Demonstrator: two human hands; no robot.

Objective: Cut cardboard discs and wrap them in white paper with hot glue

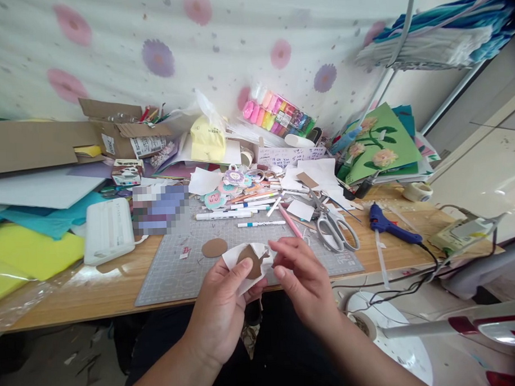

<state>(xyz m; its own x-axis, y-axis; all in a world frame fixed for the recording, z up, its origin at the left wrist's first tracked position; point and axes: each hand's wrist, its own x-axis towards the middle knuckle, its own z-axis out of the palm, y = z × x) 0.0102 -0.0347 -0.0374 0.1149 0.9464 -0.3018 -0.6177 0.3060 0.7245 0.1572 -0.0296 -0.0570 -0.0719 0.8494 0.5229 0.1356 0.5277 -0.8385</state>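
My left hand (221, 309) is closed on a white paper backing (238, 261) with a brown cut-out shape (252, 259) stuck on it, thumb pressed on the brown piece. My right hand (301, 276) pinches the right edge of the same brown shape with its fingertips. Both hands hover just in front of the table's near edge, above a grey cutting mat (192, 263). A loose brown oval (214, 247) lies on the mat just behind my left hand.
Scissors (335, 227), several pens (237, 214), a pink pencil (290, 223) and paper scraps lie on the mat. A blue glue gun (387, 225) rests to the right. A white plastic box (108, 229), coloured sheets, cardboard boxes and clay sticks (275, 113) crowd the back.
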